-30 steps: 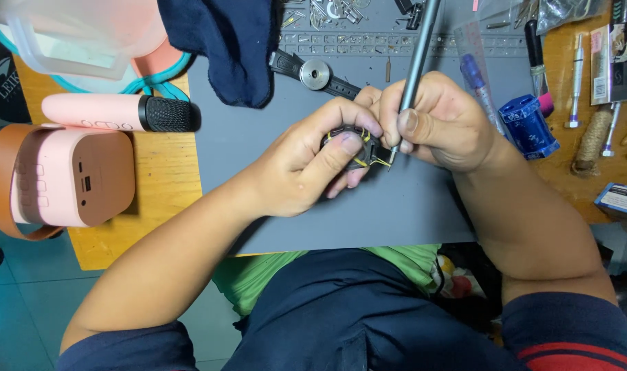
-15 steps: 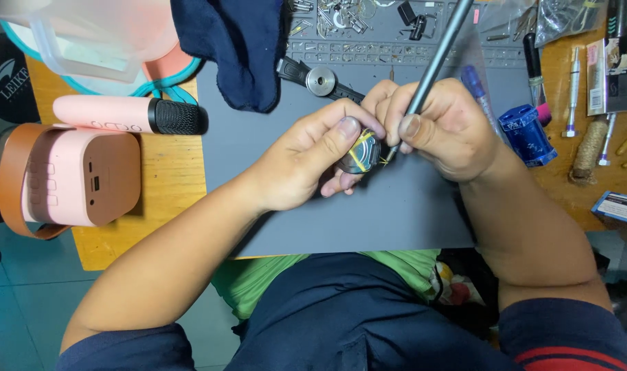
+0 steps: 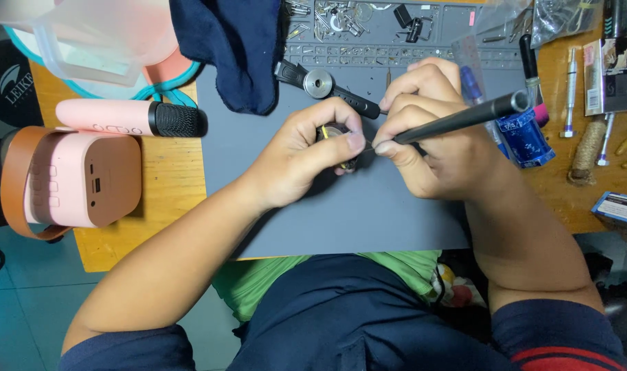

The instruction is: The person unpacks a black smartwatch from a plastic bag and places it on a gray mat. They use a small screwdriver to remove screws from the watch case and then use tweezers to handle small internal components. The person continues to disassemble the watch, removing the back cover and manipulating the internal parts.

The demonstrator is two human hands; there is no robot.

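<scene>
Our left hand (image 3: 306,161) pinches the watch (image 3: 335,141); our right hand (image 3: 437,130) grips the screwdriver (image 3: 457,118), whose tip may slip and scratch it.

Grey mat (image 3: 368,220) bare at 6 o'clock of both hands; open passage there. 12 o'clock blocked: watch strap (image 3: 327,86), scattered small parts (image 3: 341,20). 10 o'clock: dark cloth (image 3: 231,48). 3 o'clock: blue bottle (image 3: 526,134).
</scene>
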